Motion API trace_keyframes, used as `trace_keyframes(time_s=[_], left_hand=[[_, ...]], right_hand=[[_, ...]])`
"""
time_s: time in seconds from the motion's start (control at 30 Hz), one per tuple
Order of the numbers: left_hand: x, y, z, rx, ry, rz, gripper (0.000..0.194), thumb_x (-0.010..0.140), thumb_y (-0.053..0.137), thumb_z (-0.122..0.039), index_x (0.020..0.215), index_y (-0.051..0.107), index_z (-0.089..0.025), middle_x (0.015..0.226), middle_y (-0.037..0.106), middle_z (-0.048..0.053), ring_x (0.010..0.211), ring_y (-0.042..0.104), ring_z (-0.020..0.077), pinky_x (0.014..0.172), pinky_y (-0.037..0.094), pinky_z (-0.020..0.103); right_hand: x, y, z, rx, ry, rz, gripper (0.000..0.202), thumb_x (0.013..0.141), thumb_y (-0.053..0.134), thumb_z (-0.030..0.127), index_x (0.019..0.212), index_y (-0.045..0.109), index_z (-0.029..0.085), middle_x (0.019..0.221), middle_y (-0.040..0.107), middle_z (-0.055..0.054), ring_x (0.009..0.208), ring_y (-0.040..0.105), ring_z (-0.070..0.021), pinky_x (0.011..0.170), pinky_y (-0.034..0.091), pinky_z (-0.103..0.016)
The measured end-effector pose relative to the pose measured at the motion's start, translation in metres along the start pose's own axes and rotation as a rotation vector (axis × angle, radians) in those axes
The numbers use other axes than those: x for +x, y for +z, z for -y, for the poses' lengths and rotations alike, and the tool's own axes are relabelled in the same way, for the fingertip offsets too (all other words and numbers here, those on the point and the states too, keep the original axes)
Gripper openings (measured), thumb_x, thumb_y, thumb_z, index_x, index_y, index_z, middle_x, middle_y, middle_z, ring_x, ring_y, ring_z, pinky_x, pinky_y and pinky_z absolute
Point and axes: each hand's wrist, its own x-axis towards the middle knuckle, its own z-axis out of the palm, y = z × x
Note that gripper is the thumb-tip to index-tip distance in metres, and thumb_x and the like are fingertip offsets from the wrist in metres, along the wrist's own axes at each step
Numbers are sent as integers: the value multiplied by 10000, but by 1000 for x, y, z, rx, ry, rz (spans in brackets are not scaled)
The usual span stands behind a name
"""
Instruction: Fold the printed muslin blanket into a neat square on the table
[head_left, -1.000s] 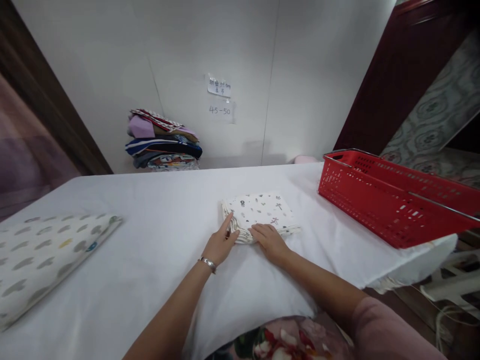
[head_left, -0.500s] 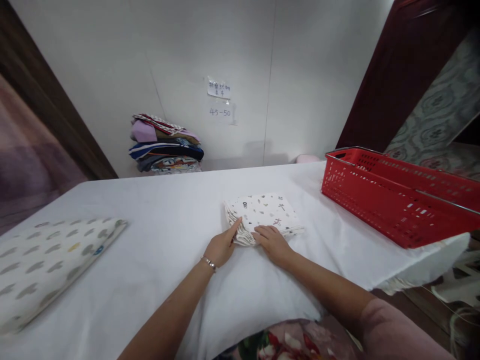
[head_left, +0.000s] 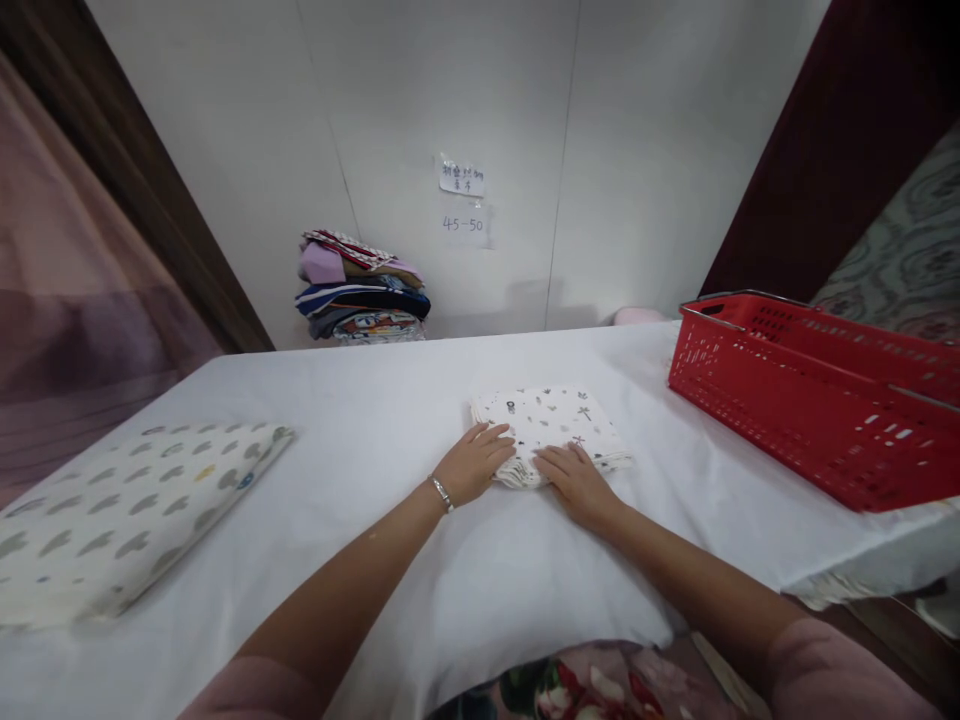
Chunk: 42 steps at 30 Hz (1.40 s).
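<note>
A white cloth with small dark prints [head_left: 555,415] lies folded into a thick, many-layered rectangle on the table. My left hand [head_left: 472,462] rests flat on its near left corner, fingers stretched over the top layer. Beside it, my right hand [head_left: 577,480] lies on the near edge of the same cloth with its fingers spread. Neither hand grips anything. Parts of the cloth's near edge are hidden under my fingers.
A larger folded cloth with grey cloud-like shapes [head_left: 142,500] lies at the left. The red plastic basket [head_left: 795,400] stands at the right of the white-covered table [head_left: 375,400]. Behind its far edge is a stack of folded fabrics [head_left: 364,290], near paper signs [head_left: 463,205] on the wall.
My left hand has gone from holding the cloth's left edge to lying flat on top. The right hand stays on the near edge. The whole view has shifted slightly.
</note>
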Motion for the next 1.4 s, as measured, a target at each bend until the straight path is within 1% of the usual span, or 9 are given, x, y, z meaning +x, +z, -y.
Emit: trace_keyframes(time_s=[0.3,0.67,0.83,0.97,1.07,1.13,1.23,1.33,1.4], left_hand=[[13,-25,-1,-179,-255,-147,357,709,565,-199,1064,530,-210,1066,600,58,1144,440,206,1030,208,424],[40,-62,-2,-273,-312,-358,316,656,600,-202,970,559,-201,965,613,22,940,532,172,930,336,342],[39,-96,-7,-497,-518,-477,327,669,611,-268,983,574,-185,952,627,14,896,557,173,836,415,304],[43,-133,-11,-861,-632,-632,403,647,640,-327,994,567,-136,906,642,31,787,587,163,724,463,281],[40,-145,-6,-1102,-697,-651,409,635,659,-360,963,574,-131,836,644,28,683,591,143,631,468,257],[32,-135,3,-1239,-779,-583,378,624,669,-388,889,583,-133,762,638,19,624,584,132,591,462,246],[12,-90,22,-1337,-1003,-427,352,593,686,-399,795,583,-129,711,639,30,625,595,146,593,464,254],[-7,-36,40,-1200,-1294,-272,306,618,647,-380,788,597,-131,754,660,61,680,615,175,615,473,274],[-15,-9,49,-1085,-1373,-231,254,644,615,-354,775,601,-137,788,668,72,716,620,183,635,474,275]], right_hand=[[-47,-20,-58,-99,170,-30,632,712,418,50,1323,344,195,1293,456,-107,1208,376,-217,980,275,-465],[-57,-24,-66,17,228,-194,620,730,415,104,1334,300,182,1184,513,-114,1075,480,-237,889,408,-422],[-47,-73,-66,254,316,-368,524,772,486,218,1284,372,216,1190,503,-88,1058,498,-216,887,423,-374],[-20,-130,-61,541,409,-534,544,765,557,269,1277,375,240,1151,535,-73,1036,507,-207,867,422,-370],[4,-151,-59,751,459,-568,539,762,576,303,1264,385,266,1161,534,-66,1006,513,-194,781,454,-332],[17,-143,-62,881,523,-518,522,751,587,322,1240,411,270,1161,535,-60,907,544,-171,703,467,-298],[30,-98,-69,1027,660,-402,536,703,614,336,1201,450,227,1131,547,-61,784,564,-142,649,466,-275],[36,-40,-74,985,821,-270,548,662,607,329,1172,485,169,1064,578,-61,784,572,-154,678,467,-279],[38,-11,-75,908,899,-193,529,670,571,327,1162,508,143,985,607,-57,774,581,-168,678,469,-283]])
